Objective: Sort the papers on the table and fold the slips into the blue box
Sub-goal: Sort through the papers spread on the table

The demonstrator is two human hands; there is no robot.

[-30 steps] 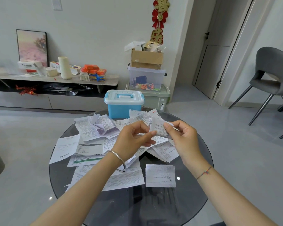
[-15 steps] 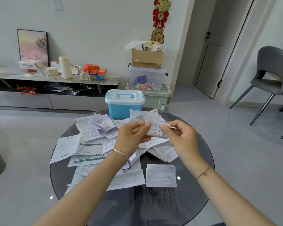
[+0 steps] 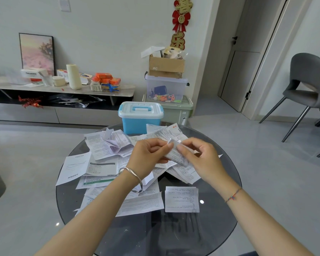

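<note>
Both hands hold one small printed paper slip [image 3: 175, 156] above the middle of the round dark glass table [image 3: 174, 235]. My left hand [image 3: 150, 156] pinches its upper left part and my right hand [image 3: 201, 159] pinches its right side; the slip is bent between them. Many printed papers [image 3: 103, 163] lie scattered beneath the hands. One squarish slip [image 3: 182, 199] lies alone at the front right. The blue box [image 3: 140, 117] with a white lid and blue handle stands closed at the table's far edge.
A grey chair [image 3: 308, 89] stands at the right. Behind the table, a cardboard box [image 3: 166, 67] sits on stacked plastic bins [image 3: 166, 89]. A low shelf [image 3: 63, 89] with clutter runs along the left wall.
The slip has been bent over and drawn lower between the hands, and the two hands have come closer together. The papers on the table have not moved.
</note>
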